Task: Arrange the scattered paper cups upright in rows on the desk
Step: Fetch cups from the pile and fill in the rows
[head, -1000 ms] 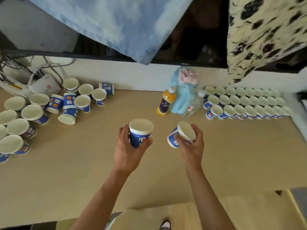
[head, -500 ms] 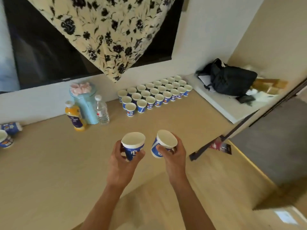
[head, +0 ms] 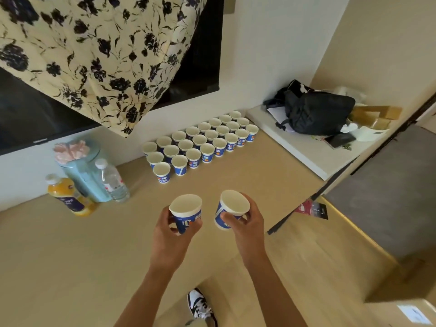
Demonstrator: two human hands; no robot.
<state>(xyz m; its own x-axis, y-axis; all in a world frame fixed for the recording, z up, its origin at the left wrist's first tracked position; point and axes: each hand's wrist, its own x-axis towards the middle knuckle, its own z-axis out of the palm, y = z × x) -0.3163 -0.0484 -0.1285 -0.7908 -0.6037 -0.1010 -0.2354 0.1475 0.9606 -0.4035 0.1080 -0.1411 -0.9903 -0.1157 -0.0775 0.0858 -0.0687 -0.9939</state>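
Observation:
My left hand (head: 171, 234) grips a blue and white paper cup (head: 186, 212) upright above the tan desk (head: 70, 256). My right hand (head: 245, 226) holds a second paper cup (head: 232, 207), tilted with its mouth toward the upper right. Both cups are in the air near the desk's front edge. Further back, against the white wall, several matching cups (head: 200, 142) stand upright in three rows running to the upper right.
An orange juice bottle (head: 67, 195), a light blue container (head: 80, 168) and a clear water bottle (head: 112, 180) stand left of the rows. A black bag (head: 316, 112) lies on a white shelf (head: 306, 152) at the right. A floral cloth (head: 94, 55) hangs over a dark screen.
The view has swung right: the scattered cups at the left have left the frame and the rows of cups are nearer. Both hands still hold their cups.

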